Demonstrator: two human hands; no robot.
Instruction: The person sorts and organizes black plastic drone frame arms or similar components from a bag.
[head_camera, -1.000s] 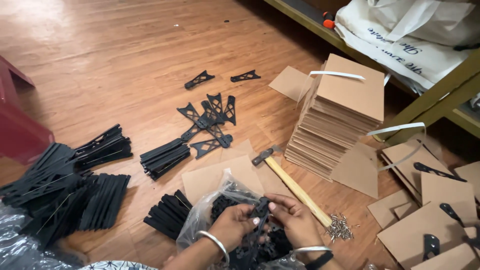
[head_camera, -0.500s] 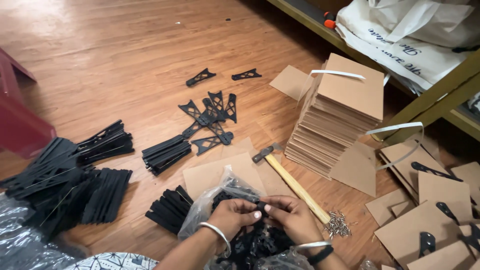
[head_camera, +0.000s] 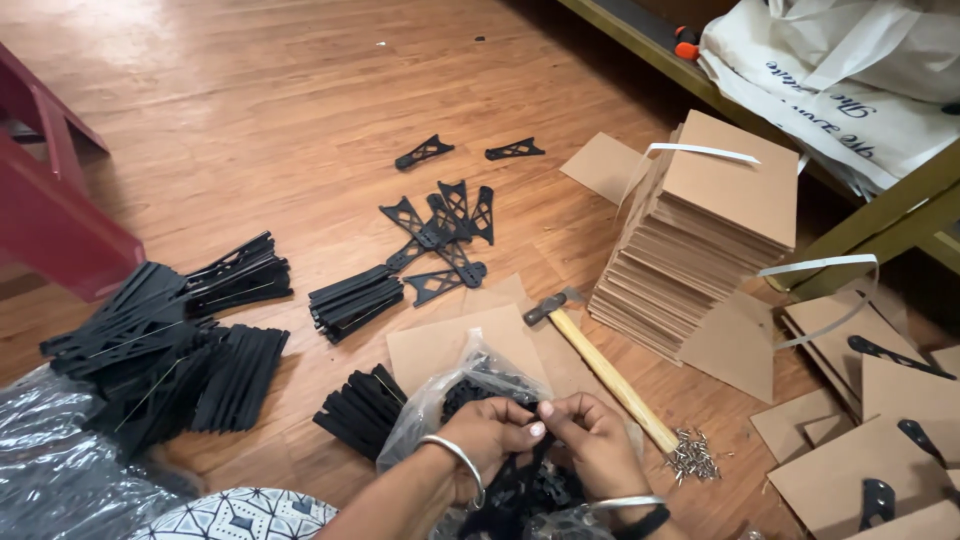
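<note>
Two hands, left hand (head_camera: 487, 432) and right hand (head_camera: 598, 440), pinching black parts (head_camera: 520, 485) in clear plastic bag (head_camera: 440, 400)

Head-worn, looking steeply down and forward over the wooden floor (head_camera: 250, 120); close on both hands, bottom edge probably cropping wrists.

Silver bangles circle the left wrist (head_camera: 452, 462) and right wrist (head_camera: 625, 503); patterned blue-white garment (head_camera: 235, 515).

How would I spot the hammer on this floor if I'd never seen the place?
Find the tall stack of brown cardboard sheets on the wooden floor. The hammer lies at its foot, slanting toward a small heap of nails. It is the only thing there with a pale wooden handle.
</note>
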